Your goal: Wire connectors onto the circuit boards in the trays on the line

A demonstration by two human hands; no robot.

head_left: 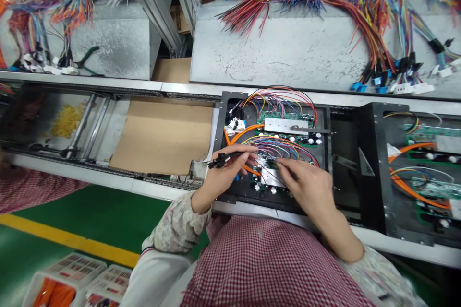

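Note:
My left hand (230,169) is closed around a small bunch of thin wires with black connectors (219,160) sticking out on its left. Over the lower circuit board (271,177), my right hand (308,182) pinches a thin dark wire that stretches toward the left hand. Both hands hover above a black tray (326,153) that holds two green boards with silver heat sinks. The upper circuit board (284,125) has colored wires arching behind it and a metal clip across its heat sink. Thick orange cables (248,129) run along the left of the boards. My fingertips partly hide the lower board.
Another tray with boards (406,177) stands on the line at right. Cardboard (165,134) lies on the conveyor at left. Wire bundles (374,24) rest on the metal shelf (259,53) behind, with green-handled pliers (87,61) further left. White baskets (68,268) stand on the floor.

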